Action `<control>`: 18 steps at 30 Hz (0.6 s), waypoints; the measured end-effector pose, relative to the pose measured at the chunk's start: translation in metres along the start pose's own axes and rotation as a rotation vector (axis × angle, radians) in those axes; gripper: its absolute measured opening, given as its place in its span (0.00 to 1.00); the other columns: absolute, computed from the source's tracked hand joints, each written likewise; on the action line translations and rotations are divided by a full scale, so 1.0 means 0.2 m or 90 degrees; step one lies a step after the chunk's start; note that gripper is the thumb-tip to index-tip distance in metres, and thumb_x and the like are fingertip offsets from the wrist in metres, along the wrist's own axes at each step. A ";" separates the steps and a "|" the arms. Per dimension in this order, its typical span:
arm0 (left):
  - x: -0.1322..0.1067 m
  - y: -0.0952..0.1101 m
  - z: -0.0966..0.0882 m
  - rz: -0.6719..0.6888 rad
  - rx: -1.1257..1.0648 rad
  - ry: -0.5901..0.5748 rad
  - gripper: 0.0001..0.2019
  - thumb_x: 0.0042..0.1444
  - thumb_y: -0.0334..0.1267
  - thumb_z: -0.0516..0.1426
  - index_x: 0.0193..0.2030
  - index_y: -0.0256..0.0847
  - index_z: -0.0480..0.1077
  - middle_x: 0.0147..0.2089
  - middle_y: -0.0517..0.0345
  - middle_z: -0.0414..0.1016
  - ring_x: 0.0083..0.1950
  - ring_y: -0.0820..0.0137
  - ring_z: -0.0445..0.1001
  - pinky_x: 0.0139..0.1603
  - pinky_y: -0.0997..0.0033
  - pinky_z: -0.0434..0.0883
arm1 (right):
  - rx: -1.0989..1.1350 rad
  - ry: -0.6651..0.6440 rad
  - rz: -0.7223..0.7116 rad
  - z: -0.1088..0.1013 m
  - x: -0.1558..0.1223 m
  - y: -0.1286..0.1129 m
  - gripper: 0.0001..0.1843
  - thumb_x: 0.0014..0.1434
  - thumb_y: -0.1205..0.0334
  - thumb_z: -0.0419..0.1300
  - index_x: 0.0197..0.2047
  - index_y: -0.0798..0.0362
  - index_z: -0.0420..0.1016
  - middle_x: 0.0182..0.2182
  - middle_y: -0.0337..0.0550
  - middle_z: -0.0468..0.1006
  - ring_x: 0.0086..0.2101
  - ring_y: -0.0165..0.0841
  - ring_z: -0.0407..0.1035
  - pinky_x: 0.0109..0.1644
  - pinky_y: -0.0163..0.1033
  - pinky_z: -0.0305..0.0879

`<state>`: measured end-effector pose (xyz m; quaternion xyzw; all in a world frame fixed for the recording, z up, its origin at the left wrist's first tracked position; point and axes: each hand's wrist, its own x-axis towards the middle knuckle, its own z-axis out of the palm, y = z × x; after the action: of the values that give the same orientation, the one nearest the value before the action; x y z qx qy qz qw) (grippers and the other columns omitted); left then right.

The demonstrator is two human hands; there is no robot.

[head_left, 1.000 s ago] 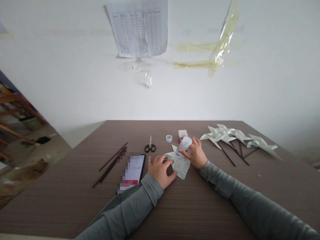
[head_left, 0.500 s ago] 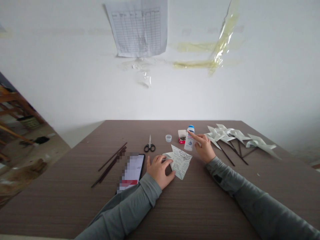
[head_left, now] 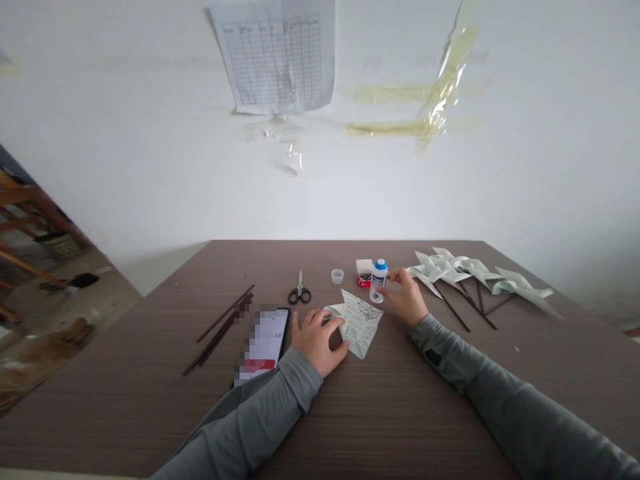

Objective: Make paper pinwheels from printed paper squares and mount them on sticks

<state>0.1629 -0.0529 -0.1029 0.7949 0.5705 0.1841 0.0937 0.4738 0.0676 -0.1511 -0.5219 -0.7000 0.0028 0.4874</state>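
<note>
My left hand [head_left: 320, 341] lies with fingers spread, thumb and fingertips on the left edge of a piece of folded, printed paper [head_left: 363, 331]. That paper has pointed corners and a line drawing near its top. At its upper right stands a small white bottle [head_left: 379, 280] with a blue cap, its label facing me. My right hand [head_left: 407, 298] grips the bottle from the right, thumb across its front and index finger at its side. Behind the bottle is a small red and white box [head_left: 365, 273] with small dark bits inside.
Scissors [head_left: 299, 291] and a clear round cap [head_left: 337, 276] lie farther back. Left of my left hand are a phone [head_left: 265, 343] and several dark sticks [head_left: 220, 333]. Several paper pinwheels [head_left: 450, 268] on sticks spread over the right side. A wall [head_left: 320, 200] borders the table's far edge.
My right index finger has come down from the bottle's top to its side, and the thumb now crosses its front. The bottle has turned and moved slightly. My left hand has barely shifted.
</note>
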 end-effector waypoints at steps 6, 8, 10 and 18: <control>0.00 -0.05 0.02 0.004 0.016 -0.006 0.24 0.72 0.42 0.77 0.74 0.59 0.93 0.80 0.43 0.91 0.87 0.30 0.80 0.94 -0.01 0.60 | 0.102 0.015 0.083 0.02 0.02 -0.07 0.30 0.67 0.36 0.81 0.63 0.44 0.88 0.51 0.53 0.96 0.58 0.62 0.89 0.69 0.75 0.84; 0.00 -0.06 0.02 0.004 0.010 -0.014 0.25 0.72 0.43 0.77 0.74 0.59 0.93 0.80 0.42 0.90 0.88 0.29 0.80 0.93 -0.02 0.61 | 0.120 0.011 0.096 0.03 0.05 -0.11 0.29 0.64 0.39 0.82 0.62 0.44 0.92 0.52 0.53 0.96 0.59 0.61 0.88 0.71 0.74 0.83; 0.00 -0.06 0.02 0.002 0.003 -0.017 0.25 0.72 0.43 0.78 0.74 0.60 0.93 0.81 0.42 0.90 0.89 0.29 0.80 0.93 -0.02 0.61 | 0.124 0.004 0.100 0.05 0.09 -0.15 0.26 0.62 0.42 0.83 0.59 0.44 0.95 0.54 0.54 0.95 0.60 0.61 0.87 0.72 0.73 0.83; 0.00 0.00 -0.08 -0.045 0.007 -0.042 0.24 0.69 0.44 0.78 0.71 0.59 0.94 0.80 0.44 0.91 0.89 0.29 0.79 0.95 0.02 0.62 | 0.028 -0.033 0.093 0.21 0.27 -0.26 0.21 0.63 0.51 0.84 0.58 0.41 0.92 0.52 0.52 0.95 0.63 0.63 0.83 0.77 0.79 0.74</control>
<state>0.1563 -0.0545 -0.0886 0.7805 0.5956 0.1516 0.1146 0.4070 0.1050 -0.1094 -0.5606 -0.6720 0.0671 0.4792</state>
